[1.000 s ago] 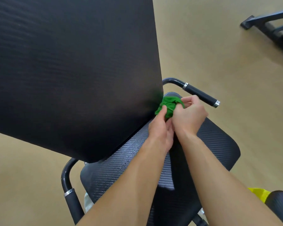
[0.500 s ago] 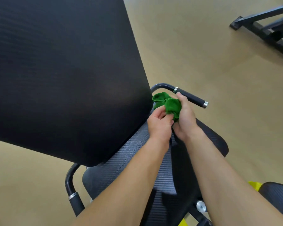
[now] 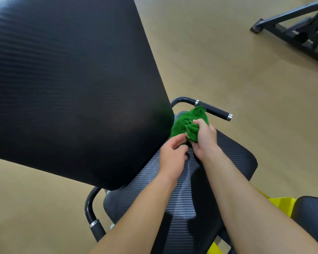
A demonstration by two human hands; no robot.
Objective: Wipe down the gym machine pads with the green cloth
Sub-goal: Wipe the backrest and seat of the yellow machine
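A crumpled green cloth [image 3: 187, 123] is bunched above the far end of the black seat pad [image 3: 233, 158], just right of the big black back pad [image 3: 72, 85]. My right hand [image 3: 204, 138] grips the cloth from the right, fingers curled into its folds. My left hand [image 3: 173, 154] pinches the cloth's lower left edge between thumb and fingertips. Both forearms reach across the seat pad.
A black handle bar [image 3: 213, 110] with a chrome ring juts out right behind the cloth; a second handle [image 3: 92, 213] curves at the seat's near left. Another black pad [image 3: 312, 213] and yellow frame [image 3: 281, 206] sit lower right. A dark machine base [image 3: 297, 32] stands on the tan floor, upper right.
The cloth has been loosened and spread wider between my hands. My right hand has shifted to grip it from the right side, and my left hand has dropped lower onto its edge.
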